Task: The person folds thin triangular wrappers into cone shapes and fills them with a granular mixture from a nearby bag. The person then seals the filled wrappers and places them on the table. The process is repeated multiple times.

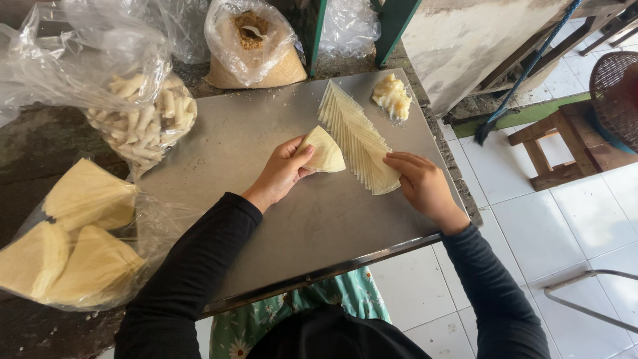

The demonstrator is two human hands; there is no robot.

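My left hand (282, 171) holds one pale yellow triangular wrapper sheet (323, 150) by its edge, lifted just off the metal tabletop (266, 133). To its right, my right hand (419, 181) rests fingertips-down on the near end of a fanned row of several overlapping wrapper sheets (355, 133). At the far end of that row lies a lump of pale mashed filling (392, 97).
A clear bag of rolled pale sticks (149, 119) and a bag of brown crumbs (252, 46) stand at the back left. A bag of folded wrapper stacks (73, 239) lies at the left. Right of the table are white floor tiles, a wooden stool (558, 143) and a woven basket (615, 93).
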